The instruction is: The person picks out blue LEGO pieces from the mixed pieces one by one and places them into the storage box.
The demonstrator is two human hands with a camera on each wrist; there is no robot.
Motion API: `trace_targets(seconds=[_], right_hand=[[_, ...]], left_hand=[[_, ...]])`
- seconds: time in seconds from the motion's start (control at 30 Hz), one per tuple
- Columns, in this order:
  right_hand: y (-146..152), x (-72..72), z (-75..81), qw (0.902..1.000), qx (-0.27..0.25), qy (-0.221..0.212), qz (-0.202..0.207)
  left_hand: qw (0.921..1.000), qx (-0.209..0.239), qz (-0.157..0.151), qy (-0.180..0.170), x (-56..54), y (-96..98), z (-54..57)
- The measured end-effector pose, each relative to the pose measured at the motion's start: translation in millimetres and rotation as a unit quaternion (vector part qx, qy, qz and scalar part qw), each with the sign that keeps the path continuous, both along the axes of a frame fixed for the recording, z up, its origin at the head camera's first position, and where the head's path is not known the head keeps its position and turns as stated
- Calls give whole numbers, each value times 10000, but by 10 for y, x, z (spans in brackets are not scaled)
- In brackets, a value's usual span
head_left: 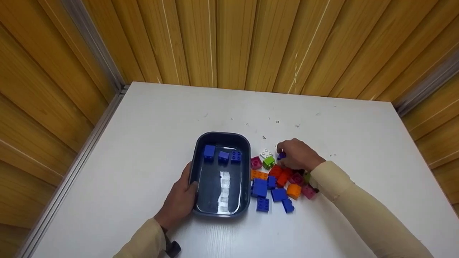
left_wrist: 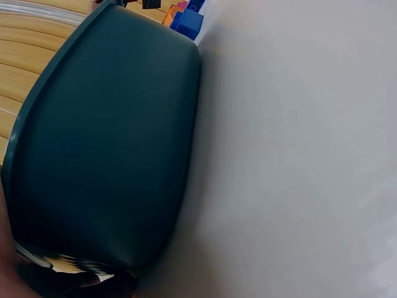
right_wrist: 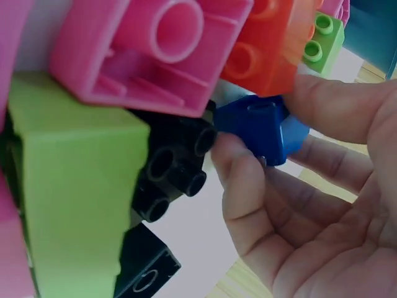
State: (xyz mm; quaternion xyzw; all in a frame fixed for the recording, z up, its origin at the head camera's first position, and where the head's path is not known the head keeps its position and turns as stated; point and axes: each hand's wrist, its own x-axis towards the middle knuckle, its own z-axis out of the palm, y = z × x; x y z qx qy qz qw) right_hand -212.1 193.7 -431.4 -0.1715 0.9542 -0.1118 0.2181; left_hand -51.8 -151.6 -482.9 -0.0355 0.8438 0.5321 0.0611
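Lime-green block [right_wrist: 80,186] and pink block [right_wrist: 149,56] crowd the right wrist camera; just beyond, a blue block [right_wrist: 251,127] is pinched between thumb and finger of the right hand [head_left: 298,154], at the far side of a mixed pile [head_left: 283,176]. The left hand [head_left: 179,200] grips the left side of a dark tray [head_left: 208,190], where three blue blocks [head_left: 223,156] lie toward the far end.

Bright head pic w/ glare in tray [head_left: 208,191] (L-wrist blurry).

White tabletop [head_left: 143,143] with small dark marks [head_left: 264,137], wood-grain panels [head_left: 233,43] on three sides, grey metal corner strips [head_left: 94,39].
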Motion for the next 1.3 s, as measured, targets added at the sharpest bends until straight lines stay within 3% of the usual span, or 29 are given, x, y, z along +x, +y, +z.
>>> trace_targets(seconds=[0.27, 0.6, 0.9, 1.17, 1.3], right_hand=[[12, -30, 18, 9998, -26, -56, 162], [4, -57, 227, 9987, -56, 83, 492], [-27, -60, 365, 9983, -65, 271, 511], [-115, -60, 493, 9985, -35, 161, 524], [-201, -58, 565, 9971, 18, 255, 721]], left_hand=[[10000, -1, -16, 77, 11, -3, 4], [9999, 74, -59, 109, 12, -10, -10], [9998, 103, -73, 123, 7, -10, -11], [9996, 156, -79, 207, -3, -11, -25], [9996, 189, -73, 197, 1, -7, -27]])
